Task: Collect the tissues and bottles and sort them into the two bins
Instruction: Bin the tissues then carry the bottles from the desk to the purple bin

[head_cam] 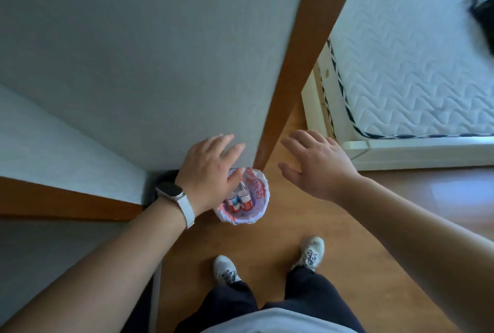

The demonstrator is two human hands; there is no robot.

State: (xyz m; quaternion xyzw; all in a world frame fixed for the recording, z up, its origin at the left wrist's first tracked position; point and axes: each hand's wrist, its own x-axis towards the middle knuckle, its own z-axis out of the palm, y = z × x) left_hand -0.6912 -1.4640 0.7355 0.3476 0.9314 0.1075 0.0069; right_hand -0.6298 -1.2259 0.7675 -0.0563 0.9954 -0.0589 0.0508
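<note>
A small bin (258,215) lined with a white and red plastic bag stands on the wooden floor by the wall corner. Two bottles (240,200) with red labels stand inside it. A second, dark bin (164,177) sits just left of it, mostly hidden behind my left wrist. My left hand (209,169), with a watch on the wrist, hovers above the lined bin with straight fingers and holds nothing. My right hand (316,165) is spread open to the right of the bin, also empty. No tissues are in view.
A grey wall (133,52) with brown wooden trim (296,65) rises straight ahead. A white quilted mattress (414,65) on a white frame lies at the right, with a dark object (481,17) on it. My feet in white shoes stand on the wooden floor (267,252).
</note>
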